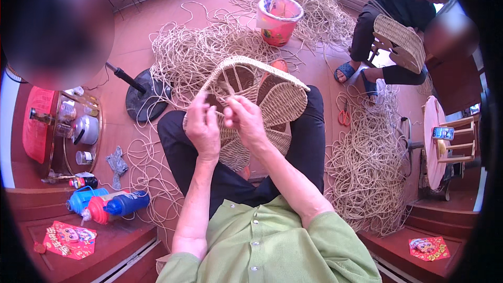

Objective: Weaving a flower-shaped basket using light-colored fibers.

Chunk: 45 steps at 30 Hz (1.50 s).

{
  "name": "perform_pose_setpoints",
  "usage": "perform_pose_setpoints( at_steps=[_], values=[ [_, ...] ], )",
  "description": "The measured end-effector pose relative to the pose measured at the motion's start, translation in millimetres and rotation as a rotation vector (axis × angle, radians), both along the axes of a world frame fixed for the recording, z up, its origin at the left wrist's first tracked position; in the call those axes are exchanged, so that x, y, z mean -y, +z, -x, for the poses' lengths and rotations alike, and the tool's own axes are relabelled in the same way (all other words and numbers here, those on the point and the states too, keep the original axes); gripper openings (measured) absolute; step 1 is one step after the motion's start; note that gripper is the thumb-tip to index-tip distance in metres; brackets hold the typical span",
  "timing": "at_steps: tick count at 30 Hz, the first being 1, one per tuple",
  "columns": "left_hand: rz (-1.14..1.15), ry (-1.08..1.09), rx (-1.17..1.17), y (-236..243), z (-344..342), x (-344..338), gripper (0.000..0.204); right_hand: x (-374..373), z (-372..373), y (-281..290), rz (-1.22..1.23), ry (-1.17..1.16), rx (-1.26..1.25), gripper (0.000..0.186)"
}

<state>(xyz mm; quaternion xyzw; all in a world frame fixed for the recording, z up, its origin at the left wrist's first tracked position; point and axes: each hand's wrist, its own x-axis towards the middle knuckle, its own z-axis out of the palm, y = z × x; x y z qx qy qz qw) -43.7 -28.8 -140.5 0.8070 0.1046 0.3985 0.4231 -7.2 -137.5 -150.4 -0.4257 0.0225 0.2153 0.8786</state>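
Observation:
A woven cord panel point(285, 104) in a flower-like shape, with rounded petals and a corded outer edge, lies across my lap. My left hand point(202, 128) is over its left part, its fingers bent and smeared by motion. Close beside it, my right hand point(247, 120) is closed in a pinch near the middle of the panel. A short strand of tan cord point(228, 88) stands up at its fingertips. The part of the panel beneath both hands is hidden.
Tangled cord heaps point(367, 178) spread on the floor to the right and ahead. A red bucket point(277, 34) stands ahead, a round black stand base point(148, 96) at left. Orange-handled scissors point(343, 114) lie at right. Another person point(401, 0) sits far right with a woven panel.

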Motion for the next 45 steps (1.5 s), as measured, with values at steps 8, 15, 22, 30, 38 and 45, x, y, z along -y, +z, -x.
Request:
perform_pose_setpoints(
  at_steps=[8, 15, 22, 30, 38, 45],
  values=[
    [-0.415, 0.061, -0.005, -4.5, -50.8, 21.2, 0.007, 31.6, -65.9, 52.4, 0.524, -0.132, 0.665, 0.019],
    [-0.627, 0.190, -0.260, -2.8, -69.7, 38.5, 0.010, 38.0, -78.1, 47.4, 1.403, 0.009, 0.973, 0.020],
    [-0.406, 0.100, -0.311, -2.3, -44.5, 46.4, 0.015, 47.6, -56.6, 40.7, 0.914, 0.044, 0.535, 0.016],
    [-0.365, 0.091, -0.025, 1.7, -47.8, 60.1, 0.023, 72.7, -52.9, 24.8, 0.769, -0.390, 0.700, 0.012],
    [-0.272, 0.031, -0.239, -9.7, -67.4, 70.8, 0.012, 83.2, -61.3, 26.6, 1.139, -0.366, 0.683, 0.011],
    [-0.195, 0.008, -0.231, -11.6, -70.8, 74.2, 0.011, 66.2, -50.6, 4.2, 0.989, -0.534, 1.021, 0.020]
  ],
)
